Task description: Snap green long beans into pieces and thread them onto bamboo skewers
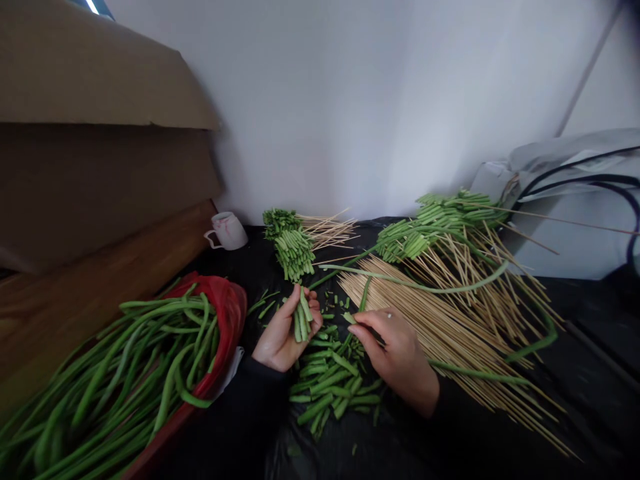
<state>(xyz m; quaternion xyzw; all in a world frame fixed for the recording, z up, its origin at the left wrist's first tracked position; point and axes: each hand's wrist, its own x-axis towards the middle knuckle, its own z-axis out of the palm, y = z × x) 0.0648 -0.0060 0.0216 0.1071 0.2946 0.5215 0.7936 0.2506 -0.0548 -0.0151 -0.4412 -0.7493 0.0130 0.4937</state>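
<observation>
The left hand (287, 330) is turned palm up and inward, its thumb and curled fingers closed around several short, pale green cut bean pieces (303, 319). The right hand (395, 353) reaches in from the other side, back of the hand uppermost, with thumb and index finger pinching a small light green bean end (350, 319). Both forearms are in black sleeves, and the hands are apart, roughly level with each other.

Below and between them, a loose heap of short green bean lengths (333, 380) lies on the counter (335, 460), which is covered in black plastic. To the left, a red plastic bag (233, 307) is filled with long, uncut green beans (125, 373). Beyond the left hand sits a compact bundle of skewered green bean pieces (293, 253); a larger skewered green bundle (450, 220) is at the far right. Loose pale bamboo sticks (430, 327) spread beside the right hand, crossed by a long, thin green bean (450, 289). A white mug with reddish markings (229, 231) stands near the wall, next to a large brown cardboard box (100, 80).

The pieces in the left hand point mainly away from the person, long axes near parallel. The pinched end slants, its free tip toward the left hand. In the heap, many lengths lie crosswise, others diagonally. The bamboo sticks run from far left to near right.
</observation>
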